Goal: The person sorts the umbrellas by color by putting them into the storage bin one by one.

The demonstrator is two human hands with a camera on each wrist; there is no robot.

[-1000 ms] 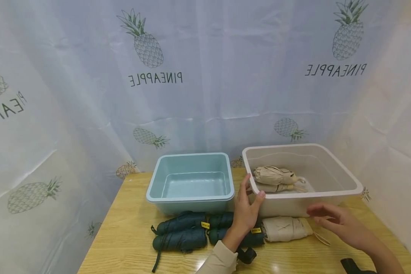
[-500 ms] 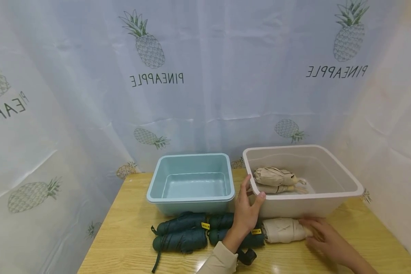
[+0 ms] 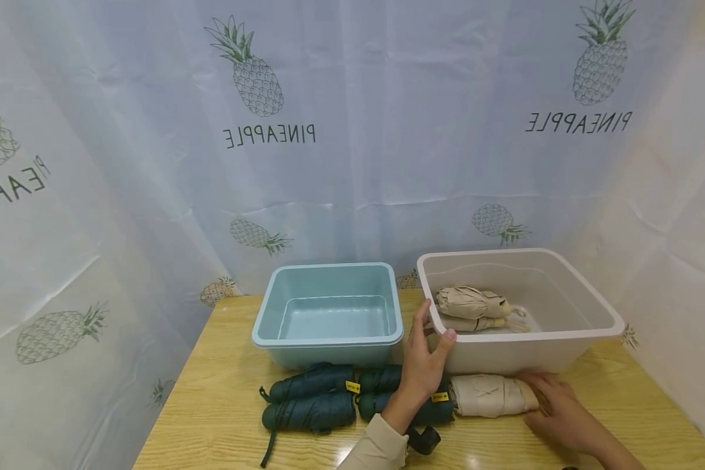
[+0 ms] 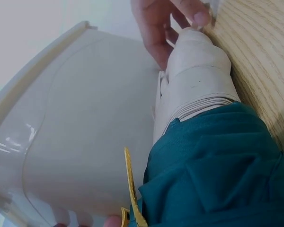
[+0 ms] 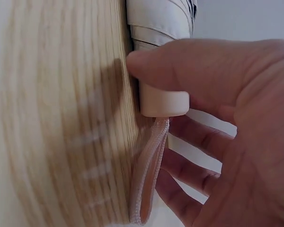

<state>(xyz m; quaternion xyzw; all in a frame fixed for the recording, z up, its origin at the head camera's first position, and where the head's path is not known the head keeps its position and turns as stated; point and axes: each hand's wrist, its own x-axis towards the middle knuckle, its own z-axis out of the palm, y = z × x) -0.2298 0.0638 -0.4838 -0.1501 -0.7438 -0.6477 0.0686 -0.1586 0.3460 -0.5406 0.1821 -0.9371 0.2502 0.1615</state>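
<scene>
Pineapple-print curtain [image 3: 352, 163] behind wooden table [image 3: 211, 391]. Blue bin [image 3: 329, 342] left; dark green umbrellas [image 3: 311, 411] laid in front, apparently grouped by colour. Left hand [image 3: 424, 365]: thumb and fingers grip corner of beige bin [image 3: 499, 356], presumably steadying it. Tabletop beige umbrella [image 3: 487, 395] lies before that bin; right hand [image 3: 555, 408] pinches its handle, likely for a firm hold. Counts: bins, 2 visible; green umbrellas, 4, two partly hidden; beige, 3: one tabletop, two binned umbrellas [image 3: 470, 303].
</scene>
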